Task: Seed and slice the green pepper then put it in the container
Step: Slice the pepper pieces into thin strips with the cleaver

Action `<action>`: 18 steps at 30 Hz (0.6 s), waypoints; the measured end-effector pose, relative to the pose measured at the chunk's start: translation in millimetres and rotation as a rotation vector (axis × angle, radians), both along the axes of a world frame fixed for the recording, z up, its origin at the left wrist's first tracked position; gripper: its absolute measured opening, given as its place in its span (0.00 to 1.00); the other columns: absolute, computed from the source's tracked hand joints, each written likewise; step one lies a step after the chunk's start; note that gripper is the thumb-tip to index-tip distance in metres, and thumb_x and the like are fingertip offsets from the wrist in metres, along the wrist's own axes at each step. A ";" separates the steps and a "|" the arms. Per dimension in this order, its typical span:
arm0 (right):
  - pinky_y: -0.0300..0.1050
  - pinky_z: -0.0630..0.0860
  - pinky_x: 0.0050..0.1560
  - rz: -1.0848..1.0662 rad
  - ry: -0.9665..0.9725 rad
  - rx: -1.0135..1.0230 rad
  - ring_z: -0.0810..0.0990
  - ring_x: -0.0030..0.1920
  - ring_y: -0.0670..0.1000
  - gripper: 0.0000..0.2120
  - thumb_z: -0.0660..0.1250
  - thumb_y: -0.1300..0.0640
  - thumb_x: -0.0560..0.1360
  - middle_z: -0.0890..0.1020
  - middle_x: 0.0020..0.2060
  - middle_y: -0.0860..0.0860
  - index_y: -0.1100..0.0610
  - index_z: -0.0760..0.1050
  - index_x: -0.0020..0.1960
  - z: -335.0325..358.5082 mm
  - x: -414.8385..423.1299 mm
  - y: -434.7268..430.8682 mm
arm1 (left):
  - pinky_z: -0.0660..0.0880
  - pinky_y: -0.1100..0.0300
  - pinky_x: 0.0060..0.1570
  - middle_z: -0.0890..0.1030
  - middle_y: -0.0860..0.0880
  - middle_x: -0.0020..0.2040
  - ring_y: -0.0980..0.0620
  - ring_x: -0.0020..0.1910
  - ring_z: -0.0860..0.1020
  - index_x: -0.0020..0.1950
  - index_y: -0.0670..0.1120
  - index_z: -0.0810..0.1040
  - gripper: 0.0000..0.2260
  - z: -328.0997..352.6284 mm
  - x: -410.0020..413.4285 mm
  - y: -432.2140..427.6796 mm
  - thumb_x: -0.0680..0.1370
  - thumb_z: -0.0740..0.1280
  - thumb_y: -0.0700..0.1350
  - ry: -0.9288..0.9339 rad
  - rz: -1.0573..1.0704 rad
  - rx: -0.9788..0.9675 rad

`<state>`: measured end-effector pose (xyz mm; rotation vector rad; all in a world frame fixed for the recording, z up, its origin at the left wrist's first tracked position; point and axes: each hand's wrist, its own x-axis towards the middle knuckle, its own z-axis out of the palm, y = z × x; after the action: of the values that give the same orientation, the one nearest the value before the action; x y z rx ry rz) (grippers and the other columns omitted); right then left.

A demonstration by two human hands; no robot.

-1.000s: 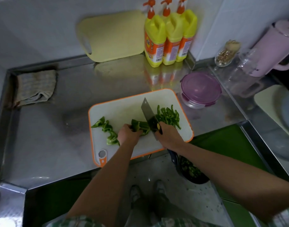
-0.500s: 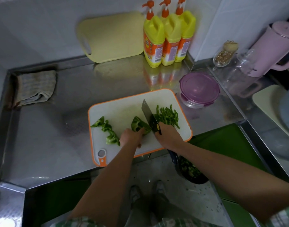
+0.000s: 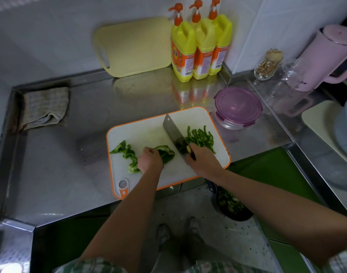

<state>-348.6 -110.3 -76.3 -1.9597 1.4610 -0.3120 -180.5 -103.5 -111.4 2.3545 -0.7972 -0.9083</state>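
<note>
Saw a shiny steel counter (image 3: 50, 154) in a corner with white tiled walls. Found a white cutting board (image 3: 141, 133) with an orange rim close to the counter's front edge. At 12 o'clock from it, saw a yellow board (image 3: 135, 46) leaning on the wall, with three yellow soap bottles (image 3: 202, 48) just beside it. At 10 o'clock, saw a folded cloth (image 3: 45, 107). At 2 o'clock, just past the board's corner, found the round container (image 3: 237, 107) with its purple lid on. Farther that way, saw a pink kettle (image 3: 326, 56).

Found the green pepper on the white board in three lots: a curved pepper piece (image 3: 166, 152) in the middle, thin strips (image 3: 200, 137) at 3 o'clock, torn pieces (image 3: 129, 154) at 9 o'clock. Held the curved piece with the left hand (image 3: 150, 161), fingers curled onto it. Gripped the cleaver (image 3: 173, 133) tight by its handle with the right hand (image 3: 203, 160), blade upright just beside the piece, tip toward 11 o'clock.

Saw a wide stretch of steel between the white board and the cloth. Saw a dark bowl (image 3: 231, 205) of green bits lower down at 5 o'clock, below the counter edge.
</note>
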 end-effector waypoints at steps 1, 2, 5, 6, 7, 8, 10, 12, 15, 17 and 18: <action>0.37 0.60 0.28 0.014 0.008 0.009 0.70 0.28 0.47 0.08 0.61 0.57 0.79 0.71 0.28 0.49 0.57 0.67 0.41 -0.7 3.3 0.1 | 0.79 0.51 0.47 0.81 0.42 0.49 0.42 0.47 0.81 0.57 0.43 0.75 0.11 1.0 0.3 0.9 0.82 0.58 0.48 0.007 -0.013 0.010; 0.39 0.61 0.28 0.029 0.029 0.015 0.70 0.28 0.47 0.09 0.61 0.56 0.79 0.71 0.28 0.49 0.57 0.67 0.41 -1.4 6.2 0.5 | 0.79 0.51 0.47 0.82 0.42 0.49 0.43 0.48 0.81 0.58 0.42 0.76 0.12 1.9 0.3 1.5 0.82 0.59 0.49 0.021 -0.019 0.011; 0.41 0.62 0.29 0.058 0.070 0.026 0.70 0.28 0.47 0.06 0.60 0.58 0.79 0.71 0.28 0.49 0.57 0.67 0.43 -2.3 12.1 2.9 | 0.79 0.49 0.51 0.83 0.42 0.51 0.43 0.51 0.81 0.61 0.42 0.76 0.14 4.7 1.2 2.3 0.79 0.66 0.48 0.025 -0.040 -0.003; 0.40 0.62 0.28 0.058 0.075 0.025 0.70 0.29 0.47 0.06 0.60 0.59 0.78 0.70 0.28 0.49 0.57 0.67 0.43 -1.9 13.0 3.4 | 0.79 0.49 0.52 0.83 0.42 0.52 0.43 0.51 0.81 0.62 0.42 0.77 0.15 5.8 1.6 2.5 0.78 0.68 0.45 0.029 -0.032 -0.006; 0.40 0.61 0.27 0.055 0.085 0.013 0.70 0.29 0.47 0.06 0.60 0.59 0.78 0.70 0.28 0.49 0.57 0.67 0.43 -1.1 13.5 4.0 | 0.80 0.48 0.52 0.83 0.43 0.53 0.43 0.52 0.81 0.63 0.42 0.77 0.16 6.9 2.6 2.9 0.77 0.68 0.44 0.037 -0.016 -0.013; 0.40 0.61 0.27 0.048 0.093 -0.010 0.70 0.28 0.47 0.06 0.60 0.59 0.78 0.70 0.28 0.49 0.57 0.67 0.43 -0.9 14.1 4.1 | 0.80 0.48 0.52 0.83 0.43 0.53 0.44 0.51 0.82 0.64 0.43 0.77 0.16 8.3 3.8 3.2 0.77 0.68 0.43 0.047 0.005 -0.018; 0.40 0.61 0.26 0.040 0.065 -0.069 0.70 0.27 0.48 0.05 0.60 0.59 0.78 0.70 0.27 0.49 0.58 0.67 0.43 1.3 15.1 4.2 | 0.80 0.50 0.51 0.84 0.42 0.50 0.44 0.49 0.82 0.61 0.43 0.79 0.14 11.2 5.1 3.9 0.76 0.69 0.42 0.049 0.034 -0.025; 0.40 0.61 0.26 0.066 0.022 -0.106 0.70 0.26 0.50 0.04 0.60 0.59 0.78 0.71 0.27 0.50 0.58 0.68 0.45 4.8 17.8 4.3 | 0.79 0.55 0.44 0.84 0.42 0.45 0.46 0.44 0.81 0.52 0.41 0.83 0.09 15.1 4.6 4.0 0.75 0.69 0.43 0.035 0.033 -0.012; 0.39 0.59 0.26 0.158 0.062 -0.111 0.68 0.27 0.47 0.04 0.60 0.58 0.79 0.71 0.29 0.49 0.59 0.70 0.50 9.5 23.2 5.6 | 0.74 0.59 0.35 0.83 0.43 0.38 0.47 0.37 0.79 0.43 0.39 0.84 0.09 20.9 3.0 2.7 0.74 0.69 0.45 0.019 0.030 0.021; 0.39 0.59 0.26 0.188 0.134 -0.088 0.67 0.27 0.45 0.07 0.59 0.58 0.79 0.69 0.29 0.47 0.59 0.70 0.55 10.1 26.2 6.9 | 0.73 0.60 0.34 0.82 0.45 0.35 0.49 0.35 0.78 0.41 0.40 0.84 0.10 23.4 1.6 1.3 0.75 0.69 0.45 0.028 0.038 0.030; 0.40 0.59 0.26 0.193 0.163 -0.074 0.67 0.28 0.45 0.09 0.58 0.58 0.79 0.68 0.30 0.47 0.59 0.69 0.57 9.3 27.7 7.1 | 0.71 0.61 0.31 0.81 0.47 0.32 0.50 0.33 0.77 0.40 0.40 0.84 0.10 24.5 1.0 0.7 0.75 0.69 0.45 0.030 0.038 0.029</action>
<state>-320.9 -103.2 -67.1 -2.2106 1.3611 -0.1245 -179.6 -102.8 -86.9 2.3667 -0.7293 -0.9431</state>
